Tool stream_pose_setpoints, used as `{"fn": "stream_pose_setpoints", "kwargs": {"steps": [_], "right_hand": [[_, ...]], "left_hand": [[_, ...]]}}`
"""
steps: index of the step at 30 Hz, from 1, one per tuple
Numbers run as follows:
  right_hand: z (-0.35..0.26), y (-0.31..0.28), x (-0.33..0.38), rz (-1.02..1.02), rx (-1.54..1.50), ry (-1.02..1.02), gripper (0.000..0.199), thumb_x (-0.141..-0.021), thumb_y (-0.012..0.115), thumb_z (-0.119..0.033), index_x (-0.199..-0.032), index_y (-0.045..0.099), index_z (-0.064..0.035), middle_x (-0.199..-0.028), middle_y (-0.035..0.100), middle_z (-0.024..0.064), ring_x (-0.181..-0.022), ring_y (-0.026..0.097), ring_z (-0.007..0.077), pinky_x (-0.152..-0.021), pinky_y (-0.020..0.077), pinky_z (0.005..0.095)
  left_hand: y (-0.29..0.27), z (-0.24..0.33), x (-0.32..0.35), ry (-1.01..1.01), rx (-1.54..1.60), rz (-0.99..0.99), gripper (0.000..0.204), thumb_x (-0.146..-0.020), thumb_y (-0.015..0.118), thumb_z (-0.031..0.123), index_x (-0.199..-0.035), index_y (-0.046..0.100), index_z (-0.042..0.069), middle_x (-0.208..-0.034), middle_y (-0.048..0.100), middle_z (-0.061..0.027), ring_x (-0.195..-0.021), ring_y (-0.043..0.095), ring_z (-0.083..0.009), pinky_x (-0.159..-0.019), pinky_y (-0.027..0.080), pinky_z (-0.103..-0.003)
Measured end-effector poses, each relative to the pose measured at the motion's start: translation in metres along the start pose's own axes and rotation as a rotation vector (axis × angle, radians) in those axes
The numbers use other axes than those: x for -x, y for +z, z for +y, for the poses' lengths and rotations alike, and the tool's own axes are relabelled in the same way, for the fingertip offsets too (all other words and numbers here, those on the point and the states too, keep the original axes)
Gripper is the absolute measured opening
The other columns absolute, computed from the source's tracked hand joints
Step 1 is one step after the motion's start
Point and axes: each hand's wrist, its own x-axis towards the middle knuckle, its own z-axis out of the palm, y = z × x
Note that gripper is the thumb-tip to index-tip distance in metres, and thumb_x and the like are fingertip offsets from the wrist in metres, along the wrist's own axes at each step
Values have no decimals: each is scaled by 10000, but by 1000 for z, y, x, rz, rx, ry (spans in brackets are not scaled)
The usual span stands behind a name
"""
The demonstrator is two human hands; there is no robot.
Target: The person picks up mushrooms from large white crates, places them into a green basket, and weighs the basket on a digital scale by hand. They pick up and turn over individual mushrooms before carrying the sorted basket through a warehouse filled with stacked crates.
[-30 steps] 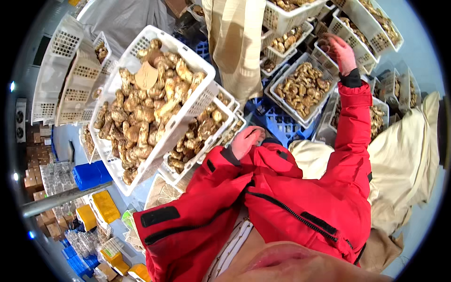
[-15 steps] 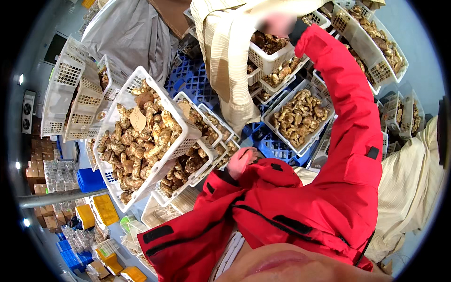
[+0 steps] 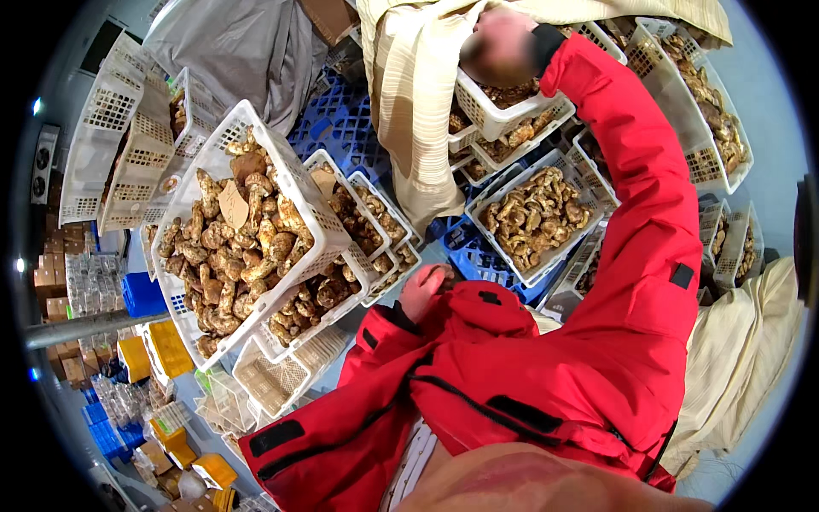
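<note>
My right arm reaches up to the top of the view. My right hand [image 3: 503, 38] is at the edge of a cream striped cloth [image 3: 420, 94], above a white crate [image 3: 496, 113] of mushrooms. Blur covers much of that hand, and its fingers cannot be made out. My left hand [image 3: 423, 290] is close to my body with its fingers curled in; whatever they may hold is hidden. Left of it stands a large white perforated crate [image 3: 317, 252] heaped with brown and cream mushrooms [image 3: 230, 256], a paper tag [image 3: 233, 205] lying on them.
Smaller mushroom crates [image 3: 354, 256] are stacked beside the large one. Another mushroom crate [image 3: 533, 277] rests over a blue pallet [image 3: 478, 256]. Tall crates [image 3: 725, 175] stand at the far right. Grey sheeting [image 3: 235, 64] drapes at upper left; boxes [image 3: 166, 346] lie at lower left.
My view has shifted slightly, so the left-hand crates sit further left and higher. My right hand stays by the cloth's edge, and my left hand remains curled near my body.
</note>
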Motion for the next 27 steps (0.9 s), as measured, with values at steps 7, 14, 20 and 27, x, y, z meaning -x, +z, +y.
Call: {"fn": "stream_pose_setpoints", "kwargs": {"steps": [7, 14, 20, 27], "right_hand": [[-21, 9, 1, -262, 97, 109, 199, -698, 562, -297, -849, 595, -172, -731, 595, 91, -705, 583, 258, -642, 481, 359], [-30, 2, -16, -430, 101, 85, 379, -784, 489, -402, -725, 624, -53, -699, 593, 133, -655, 570, 262, -661, 471, 346], [-10, 74, -10, -127, -188, 88, 326, -773, 551, -367, -662, 621, -69, -602, 570, 103, -561, 547, 226, -615, 462, 350], [-38, 53, -38, -519, 233, 342, 384, -766, 551, -287, -1051, 556, -30, -1065, 576, 112, -953, 561, 239, -832, 433, 330]], "left_hand": [[2, 1, -5, 17, 46, -31, 322, -874, 462, 280, -1068, 504, 26, -955, 568, -31, -831, 520, -105, -749, 418, -245], [1, -12, -22, 42, -56, -27, 243, -891, 442, 196, -1019, 529, 9, -915, 567, -31, -819, 529, -108, -724, 422, -227], [-1, -20, -30, 109, -110, -38, 244, -885, 455, 189, -1006, 536, -6, -904, 562, -35, -803, 529, -111, -730, 430, -235], [-8, -8, -19, 40, 24, -2, 283, -883, 458, 225, -1051, 521, 6, -936, 570, -33, -812, 534, -108, -739, 430, -233]]}}
